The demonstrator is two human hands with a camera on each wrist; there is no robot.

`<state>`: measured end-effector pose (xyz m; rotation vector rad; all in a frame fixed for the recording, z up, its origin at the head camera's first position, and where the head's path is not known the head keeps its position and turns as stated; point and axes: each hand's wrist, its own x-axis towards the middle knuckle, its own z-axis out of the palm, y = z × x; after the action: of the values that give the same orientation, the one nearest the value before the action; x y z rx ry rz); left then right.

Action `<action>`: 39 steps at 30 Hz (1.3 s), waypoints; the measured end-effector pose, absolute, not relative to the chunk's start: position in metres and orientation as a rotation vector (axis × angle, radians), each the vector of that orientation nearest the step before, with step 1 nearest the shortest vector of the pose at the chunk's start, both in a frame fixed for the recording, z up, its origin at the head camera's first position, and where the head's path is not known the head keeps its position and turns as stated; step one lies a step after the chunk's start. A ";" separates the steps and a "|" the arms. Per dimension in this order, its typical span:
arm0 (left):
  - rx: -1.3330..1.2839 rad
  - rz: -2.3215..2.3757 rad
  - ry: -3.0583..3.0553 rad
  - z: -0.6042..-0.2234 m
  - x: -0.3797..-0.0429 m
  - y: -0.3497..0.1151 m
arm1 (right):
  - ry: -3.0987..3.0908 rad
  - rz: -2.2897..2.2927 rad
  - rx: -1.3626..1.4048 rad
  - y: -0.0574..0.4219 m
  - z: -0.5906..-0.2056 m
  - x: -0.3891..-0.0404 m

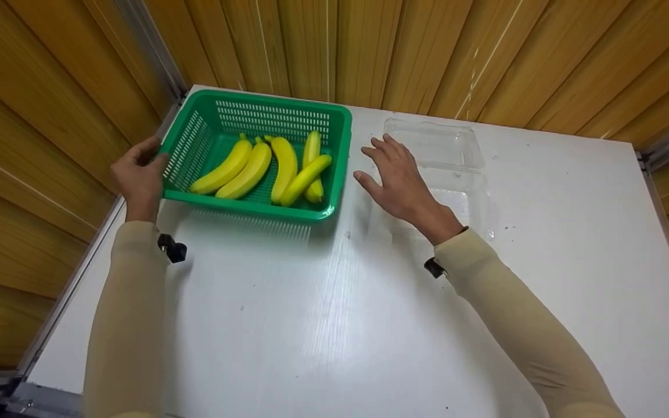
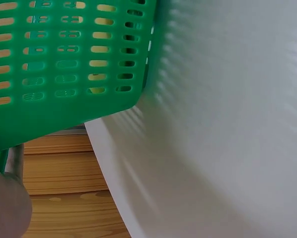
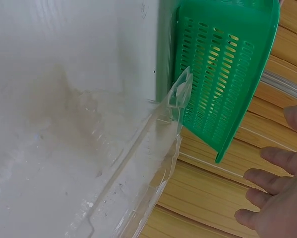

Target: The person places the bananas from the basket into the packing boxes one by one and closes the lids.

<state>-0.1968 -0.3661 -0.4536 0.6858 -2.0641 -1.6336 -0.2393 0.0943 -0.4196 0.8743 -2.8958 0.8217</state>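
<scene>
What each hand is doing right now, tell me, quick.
Left hand: holding the green basket.
Right hand: open, fingers apart, holding nothing.

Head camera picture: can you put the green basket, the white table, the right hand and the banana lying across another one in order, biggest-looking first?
1. White table
2. Green basket
3. Right hand
4. Banana lying across another

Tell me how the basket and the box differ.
The basket is green and opaque; the box is colourless and see-through. The basket holds five bananas; the box holds none. The left hand grips the basket, while nothing grips the box. Both appear open at the top.
</scene>
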 end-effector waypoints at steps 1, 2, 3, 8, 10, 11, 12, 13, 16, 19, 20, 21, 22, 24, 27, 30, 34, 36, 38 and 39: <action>0.678 -1.639 -2.061 -0.454 -0.197 -0.365 | -2.892 0.820 0.881 0.093 -0.419 -0.240; 0.671 -1.644 -2.059 -0.454 -0.198 -0.365 | -2.887 0.818 0.889 0.092 -0.419 -0.242; 0.665 -1.648 -2.058 -0.453 -0.199 -0.364 | -2.883 0.813 0.897 0.091 -0.419 -0.243; 0.662 -1.636 -2.075 -0.452 -0.200 -0.362 | -2.860 0.803 0.950 0.080 -0.417 -0.249; 0.673 -1.631 -2.084 -0.452 -0.200 -0.362 | -2.835 0.808 0.998 0.074 -0.417 -0.251; 0.677 -1.625 -2.091 -0.452 -0.200 -0.362 | -2.817 0.810 1.031 0.072 -0.418 -0.252; 0.679 -1.620 -2.098 -0.452 -0.200 -0.362 | -2.800 0.814 1.069 0.069 -0.418 -0.253; 0.683 -1.617 -2.104 -0.452 -0.200 -0.362 | -2.785 0.820 1.106 0.066 -0.418 -0.254; 0.692 -1.616 -2.115 -0.452 -0.201 -0.363 | -2.764 0.829 1.205 0.056 -0.417 -0.256; 0.691 -1.621 -2.119 -0.453 -0.202 -0.365 | -2.789 0.812 1.275 0.047 -0.414 -0.259; 0.692 -1.620 -2.121 -0.453 -0.202 -0.365 | -2.808 0.806 1.291 0.044 -0.412 -0.260; 0.691 -1.613 -2.125 -0.453 -0.202 -0.365 | -2.831 0.798 1.308 0.041 -0.411 -0.262; 0.693 -1.606 -2.129 -0.453 -0.202 -0.365 | -2.859 0.792 1.321 0.038 -0.409 -0.263; 0.698 -1.586 -2.137 -0.453 -0.201 -0.366 | -2.916 0.780 1.338 0.032 -0.407 -0.266; 0.711 -1.568 -2.145 -0.453 -0.200 -0.366 | -2.978 0.770 1.354 0.024 -0.405 -0.271; 0.711 -1.567 -2.142 -0.453 -0.199 -0.365 | -2.977 0.746 1.391 0.017 -0.405 -0.275; 0.689 -1.566 -2.139 -0.452 -0.197 -0.364 | -2.963 0.724 1.445 0.010 -0.408 -0.279; 0.691 -1.548 -2.151 -0.452 -0.197 -0.365 | -2.974 0.723 1.456 0.007 -0.410 -0.280; 0.701 -1.526 -2.168 -0.452 -0.197 -0.365 | -2.999 0.720 1.456 0.005 -0.413 -0.282; 0.708 -1.516 -2.176 -0.452 -0.197 -0.365 | -3.011 0.716 1.456 0.005 -0.415 -0.283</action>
<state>-0.1973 -0.3647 -0.4522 0.7078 -2.1757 -1.5165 -0.2827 0.0046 -0.4145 1.4560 -3.0112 0.7157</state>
